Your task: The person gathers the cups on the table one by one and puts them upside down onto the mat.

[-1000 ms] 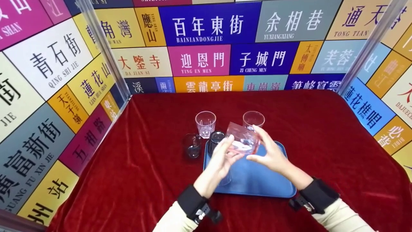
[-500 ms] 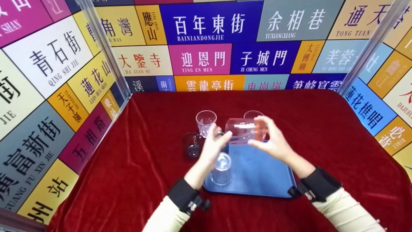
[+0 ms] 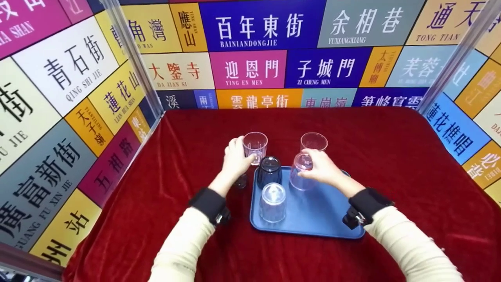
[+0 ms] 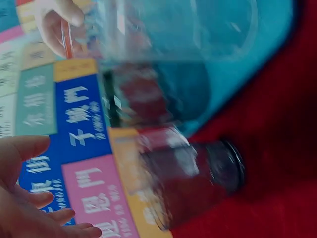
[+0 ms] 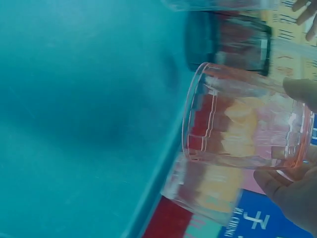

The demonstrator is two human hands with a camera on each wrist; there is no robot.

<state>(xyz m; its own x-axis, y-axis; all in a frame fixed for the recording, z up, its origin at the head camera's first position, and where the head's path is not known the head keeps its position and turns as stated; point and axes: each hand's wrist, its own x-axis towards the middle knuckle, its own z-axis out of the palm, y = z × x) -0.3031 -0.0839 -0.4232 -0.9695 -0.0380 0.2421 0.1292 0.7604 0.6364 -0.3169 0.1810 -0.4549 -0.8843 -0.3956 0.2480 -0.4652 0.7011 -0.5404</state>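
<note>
Upside down over the back of the blue tray point(image 3: 313, 219), a faintly pink drinking glass point(image 3: 300, 182) is gripped near its base by my right hand point(image 3: 323, 166). The right wrist view shows its rim close to the tray; whether it touches is unclear. My left hand point(image 3: 235, 158) is beside a clear faceted glass point(image 3: 255, 143) behind the tray. Its fingers are spread in the left wrist view, holding nothing. Below that hand stands a dark glass point(image 4: 203, 171), mostly hidden in the head view. Inverted on the tray are another dark glass point(image 3: 270, 172) and a clear glass point(image 3: 273, 207).
One more clear glass point(image 3: 314, 141) stands behind the tray, partly hidden by my right hand. Dark red velvet cloth point(image 3: 188, 156) covers the table. Printed sign panels point(image 3: 246, 70) enclose its back and sides.
Both hands held the pink glass at first. The left hand has let go and moved left to the faceted glass. The right hand has turned the glass rim down and lowered it toward the tray.
</note>
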